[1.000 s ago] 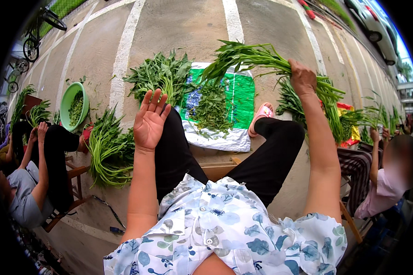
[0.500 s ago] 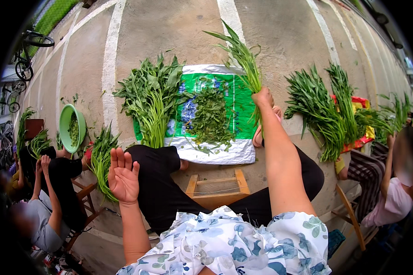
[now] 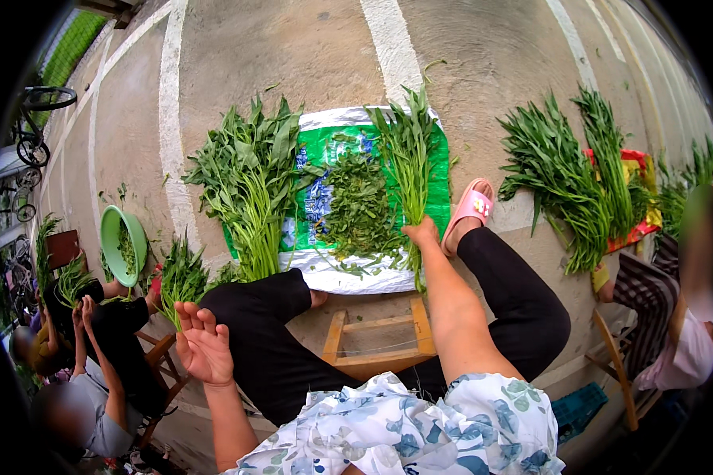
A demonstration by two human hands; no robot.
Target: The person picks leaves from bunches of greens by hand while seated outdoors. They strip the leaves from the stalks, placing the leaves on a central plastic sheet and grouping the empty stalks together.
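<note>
My right hand [image 3: 422, 231] is closed around the stems of a bunch of leafy greens [image 3: 409, 162], whose leafy tops lie on the right part of a green and white woven sack [image 3: 440, 190] spread on the ground. The cut stem ends point back toward me. Loose torn leaves [image 3: 356, 202] are heaped in the middle of the sack. A larger pile of greens [image 3: 249, 186] covers the sack's left side. Palm up and fingers loosely curled, my left hand [image 3: 206, 344] is raised beside my left knee and holds nothing.
A low wooden stool [image 3: 380, 356] stands between my legs. On the left are a green basin [image 3: 124, 245] and a person handling greens. Several bundles [image 3: 562, 182] lie at the right over a red and yellow sack, near another seated person. A teal crate [image 3: 578, 412] is behind my right knee.
My right hand has lowered the bunch from the air onto the right side of the sack, moving toward me and leftward. My left hand has dropped slightly, its fingers curling more.
</note>
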